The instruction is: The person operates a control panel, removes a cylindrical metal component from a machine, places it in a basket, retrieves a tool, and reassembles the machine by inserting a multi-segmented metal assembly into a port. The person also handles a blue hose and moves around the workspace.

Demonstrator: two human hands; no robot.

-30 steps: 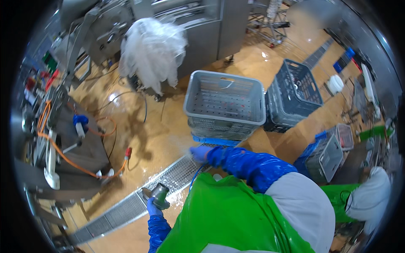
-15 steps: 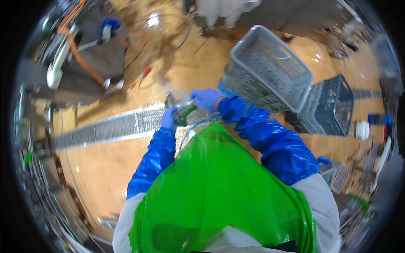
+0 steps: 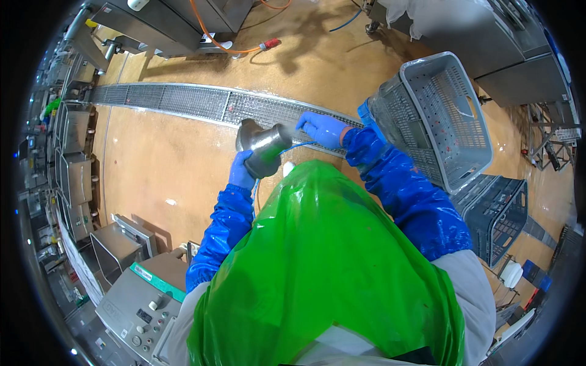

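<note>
My left hand (image 3: 242, 169), in a blue glove, grips a grey metal pipe-like fitting (image 3: 266, 146) with wide flared ends. The fitting is held tilted in front of my green apron (image 3: 317, 256), above the floor. Just right of its end is my right hand (image 3: 322, 129), also gloved in blue, with its fingers curled in. Whatever the right fingers hold, if anything, is hidden. A greyish blur lies between that hand and the fitting. A thin blue hose (image 3: 300, 146) runs under the right hand and behind the fitting.
A metal floor grate (image 3: 177, 100) crosses the wet tan floor. Grey crate (image 3: 400, 116) and darker crate (image 3: 488, 226) stand at right. An orange cable (image 3: 210, 35) with a red plug lies at the back. A grey control box (image 3: 137, 320) stands near left.
My view has swung toward the left, so the crates sit further right and the control box has come in. The fitting has been turned in my left hand and shows more plainly.
</note>
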